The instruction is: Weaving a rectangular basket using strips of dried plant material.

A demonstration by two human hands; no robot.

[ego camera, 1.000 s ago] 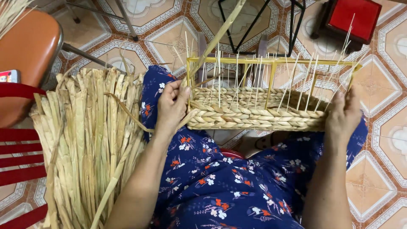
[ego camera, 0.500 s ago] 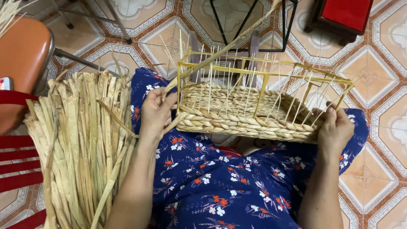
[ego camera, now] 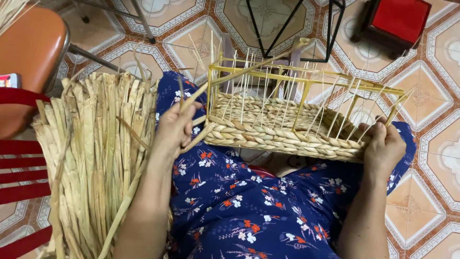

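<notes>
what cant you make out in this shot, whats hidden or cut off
Head view:
- Right hand: fingertips hidden behind the basket corner.
- Left hand: palm faces away; how it grips the strands is unclear.
- Basket bottom: hidden by its woven wall.
- Reed bundle: lower end cut off by the bottom edge.
- Orange chair and red stool: cut off by the frame edges.

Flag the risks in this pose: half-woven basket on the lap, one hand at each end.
1. The half-woven basket sits tilted on the lap, held only at its ends; it could slip or twist.
2. The left hand pinches loose strands at the corner; if tension drops, the last rows may loosen.
3. Thin upright stakes stick up near the right hand and may bend or snap.
</notes>
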